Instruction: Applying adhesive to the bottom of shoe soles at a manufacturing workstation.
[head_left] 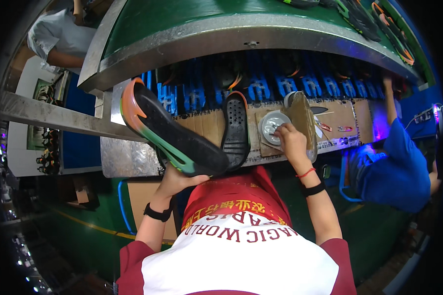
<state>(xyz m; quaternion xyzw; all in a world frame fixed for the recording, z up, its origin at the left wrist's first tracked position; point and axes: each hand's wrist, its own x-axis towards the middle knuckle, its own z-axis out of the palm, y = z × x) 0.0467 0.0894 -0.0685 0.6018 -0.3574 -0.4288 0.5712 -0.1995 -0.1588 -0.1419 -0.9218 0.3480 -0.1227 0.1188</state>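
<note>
A shoe sole (174,130) with a black face and an orange-to-green sidewall is tilted up at the left. My left hand (178,181) grips it by its near end, thumb along the edge. Beside it a second black sole (235,125), dotted with holes, leans on the cardboard-covered shelf (204,129). Over a small white bowl (275,119), my right hand (291,140) has its fingers pinched together at the rim. Whatever those fingertips hold, if anything, is too small to make out.
A metal-edged green conveyor (251,34) runs across the far side, carrying more soles (359,19). Under it stand several blue racks (258,88). Scissors (323,126) with red handles lie right of the bowl. A person in blue (396,167) sits at the right; another person (59,37) is at the far left.
</note>
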